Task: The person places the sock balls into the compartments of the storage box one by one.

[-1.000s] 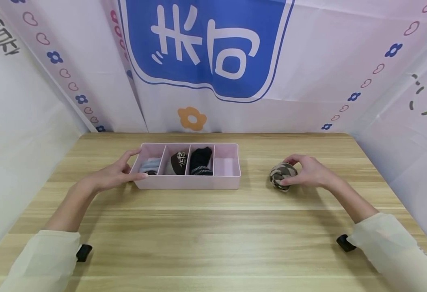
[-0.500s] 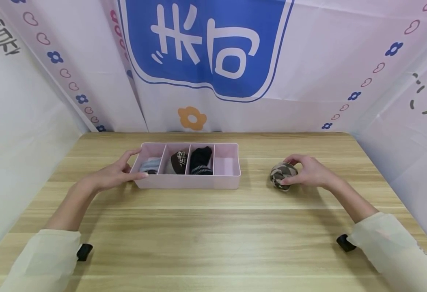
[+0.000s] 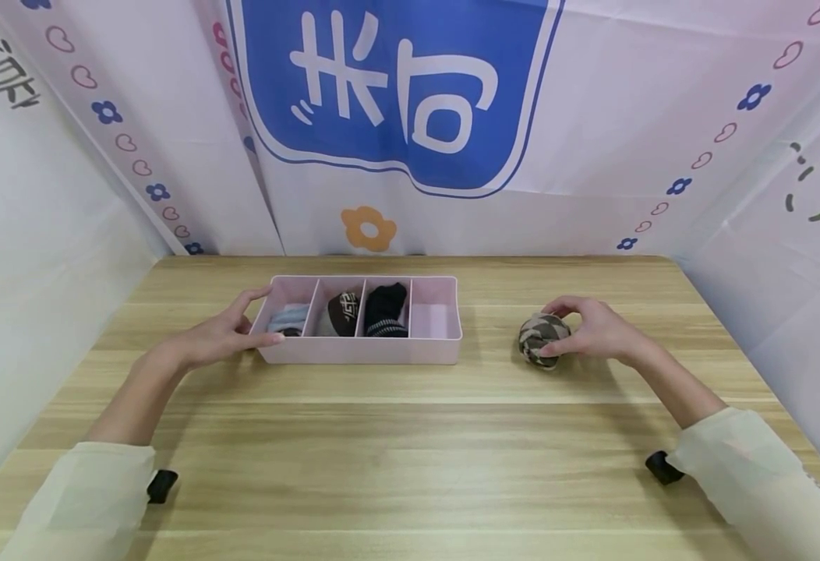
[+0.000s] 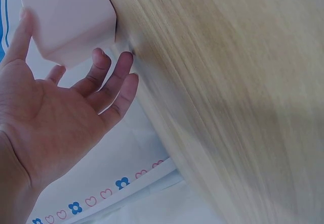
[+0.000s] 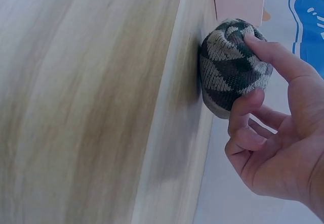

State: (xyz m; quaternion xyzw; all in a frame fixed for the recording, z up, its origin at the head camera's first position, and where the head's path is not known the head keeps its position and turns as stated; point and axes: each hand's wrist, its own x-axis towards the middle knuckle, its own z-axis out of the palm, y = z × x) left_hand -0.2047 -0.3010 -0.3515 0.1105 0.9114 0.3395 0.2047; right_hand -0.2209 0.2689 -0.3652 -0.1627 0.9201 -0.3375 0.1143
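Observation:
A pink drawer organizer [image 3: 357, 351] with divided compartments stands on the table. My left hand [image 3: 217, 331] holds its left end, thumb at the front corner and forefinger at the back corner. In the left wrist view the other fingers [image 4: 124, 64] curl loosely beside the end wall. Light blue socks [image 3: 289, 317], dark brown and grey socks [image 3: 343, 313] and black socks [image 3: 386, 312] lie in three compartments; the rightmost compartment holds nothing. To the right, my right hand [image 3: 592, 329] pinches a rolled camouflage-patterned sock ball [image 5: 233, 64] between thumb and fingers, at the tabletop.
The wooden table [image 3: 410, 467] runs back to a white printed cloth [image 3: 578, 156] with a blue sign and flowers. Cloth also hangs at both sides. A small black device [image 3: 664, 467] sits at the right sleeve, another black device [image 3: 162, 486] at the left.

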